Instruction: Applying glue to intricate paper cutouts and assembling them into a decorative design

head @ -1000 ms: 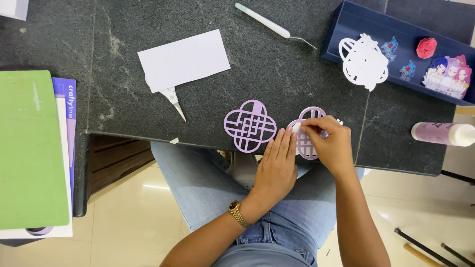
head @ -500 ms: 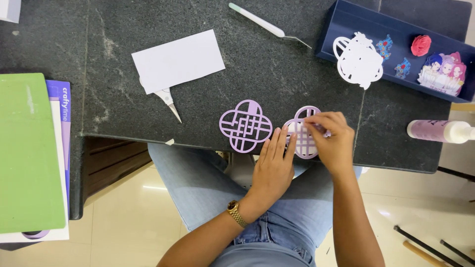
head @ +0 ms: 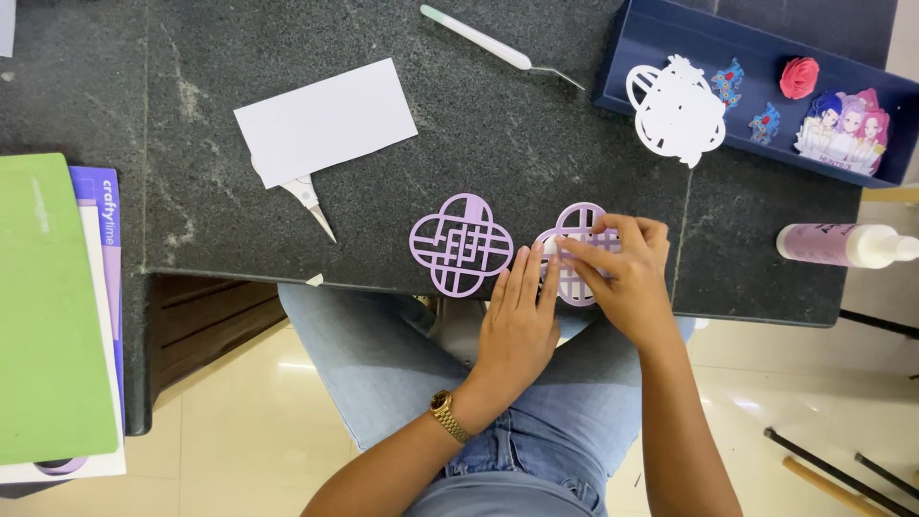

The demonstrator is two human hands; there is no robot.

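Overhead, from the head camera, a seated person in jeans works at the front edge of a dark stone desk point(head: 459, 124). The left hand point(head: 517, 325), a gold watch at its wrist, lies flat with fingers together, pressing the near edge of a lilac lattice cutout point(head: 574, 251). The right hand point(head: 622, 273) curls over the same cutout, thumb and forefinger pinched narrow on a small pale scrap at its upper left; what the scrap is cannot be told. A second lilac cutout point(head: 461, 245) of the same four-lobed shape lies just beside it to the left, untouched and apparently whole. Judging by that, one piece looks done and the one under the hands is only partly dealt with. Farther back sit a white card point(head: 325, 120) with a small craft knife point(head: 311, 201) poking from beneath it, and a slim weeding tool point(head: 498, 46). At right, a blue tray point(head: 747, 43) holds a white cutout point(head: 678, 107), stickers and a red paper rose point(head: 799, 77). A glue bottle point(head: 847, 245) lies near the desk's right edge; a green mat point(head: 48, 306) rests far left.
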